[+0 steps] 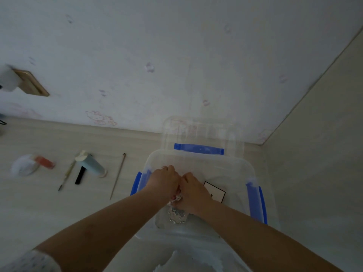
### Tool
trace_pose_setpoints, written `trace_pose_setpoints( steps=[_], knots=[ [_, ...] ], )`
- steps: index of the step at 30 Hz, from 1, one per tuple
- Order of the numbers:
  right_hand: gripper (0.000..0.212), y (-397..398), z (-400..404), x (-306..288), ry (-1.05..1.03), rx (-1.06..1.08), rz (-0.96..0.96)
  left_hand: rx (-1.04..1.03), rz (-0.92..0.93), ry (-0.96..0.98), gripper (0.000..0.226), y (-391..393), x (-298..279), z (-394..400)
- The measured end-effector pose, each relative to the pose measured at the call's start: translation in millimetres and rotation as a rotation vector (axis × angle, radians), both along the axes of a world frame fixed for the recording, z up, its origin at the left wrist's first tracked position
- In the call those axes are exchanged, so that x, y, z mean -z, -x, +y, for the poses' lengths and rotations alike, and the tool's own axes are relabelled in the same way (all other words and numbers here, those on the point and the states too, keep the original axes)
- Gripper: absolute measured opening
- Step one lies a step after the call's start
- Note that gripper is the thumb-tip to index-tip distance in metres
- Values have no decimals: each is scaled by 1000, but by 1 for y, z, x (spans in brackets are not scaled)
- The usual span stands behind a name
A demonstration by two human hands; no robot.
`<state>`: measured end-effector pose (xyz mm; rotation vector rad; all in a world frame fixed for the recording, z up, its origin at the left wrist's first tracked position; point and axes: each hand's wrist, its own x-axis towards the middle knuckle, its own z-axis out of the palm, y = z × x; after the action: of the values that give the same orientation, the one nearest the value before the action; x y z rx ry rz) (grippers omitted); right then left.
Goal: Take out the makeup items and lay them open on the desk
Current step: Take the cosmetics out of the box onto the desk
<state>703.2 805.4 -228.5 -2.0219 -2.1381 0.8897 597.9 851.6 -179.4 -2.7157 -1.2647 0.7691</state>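
A clear plastic box (pixel 198 160) with blue latches stands on the pale desk. Both my hands are inside it, close together. My left hand (pixel 165 179) and my right hand (pixel 191 190) grip a small pale item (pixel 175 199) between their fingertips; what it is I cannot tell. Below them a silvery patterned piece (pixel 176 215) lies on the box floor. A white card with a black border (pixel 215 191) lies in the box to the right of my right hand.
Laid out on the desk to the left are a round white compact (pixel 24 165), a red tube (pixel 45 161), a thin brush (pixel 65 177), a black stick (pixel 80 175), a teal bottle (pixel 92 163) and a long pencil (pixel 118 175). The box's lid (pixel 202 132) leans against the wall.
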Motion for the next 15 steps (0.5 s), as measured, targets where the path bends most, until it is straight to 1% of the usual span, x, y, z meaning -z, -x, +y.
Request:
trace_pose_setpoints(
  steps=[3, 9, 11, 13, 15],
  knots=[
    [66, 5, 1, 4, -25, -24, -43, 10, -19, -8, 27, 3, 4, -2],
    [62, 7, 4, 5, 17, -52, -8, 40, 2, -7, 26, 4, 5, -3],
    [61, 1, 4, 2, 34, -45, 49, 55, -1, -14, 27, 5, 1, -4],
    [67, -4, 4, -3, 71, -25, 118, 82, -3, -30, 30, 9, -3, -9],
    [71, -6, 3, -7, 85, -6, 143, 88, -20, -53, 33, 14, -10, -16]
  ],
)
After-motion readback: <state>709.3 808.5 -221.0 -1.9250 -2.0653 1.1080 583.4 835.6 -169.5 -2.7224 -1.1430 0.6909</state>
